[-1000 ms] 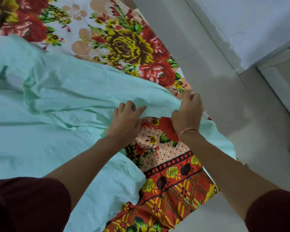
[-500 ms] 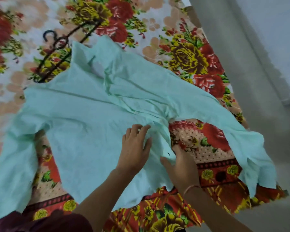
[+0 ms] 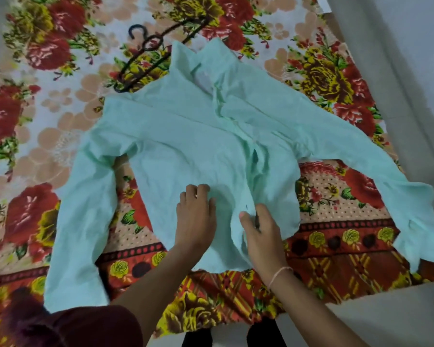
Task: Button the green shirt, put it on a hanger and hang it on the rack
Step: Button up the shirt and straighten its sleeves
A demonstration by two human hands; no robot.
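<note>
Writing: none is showing legibly; a pale patch inside the collar may be a label, but it is too blurred to read. Thin floral bedsheet (image 3: 60,126) in red, yellow and peach, with an orange patterned border, is covering a flat surface; grey tiled floor (image 3: 398,319) is showing along the near and right edges, and a pale wall is rising at far right.

Pale mint-green long-sleeved cotton shirt (image 3: 186,146) is lying spread on the sheet, collar away from the person, both sleeves angling outward and toward the near edge. Front placket is running down the middle, gaping partway along. Black plastic clothes hanger (image 3: 145,58) is lying on the sheet just beyond the shirt's left shoulder, partly tucked under the collar edge.

Left hand (image 3: 196,216) is resting palm-down on the lower front panel, fingers curled against the fabric; whether it is pinching cloth cannot be told. Right hand (image 3: 261,231), a thin pink band on its wrist, is gripping the placket edge near the hem, thumb on top. Both hands are lying close together, near the shirt's bottom edge.
</note>
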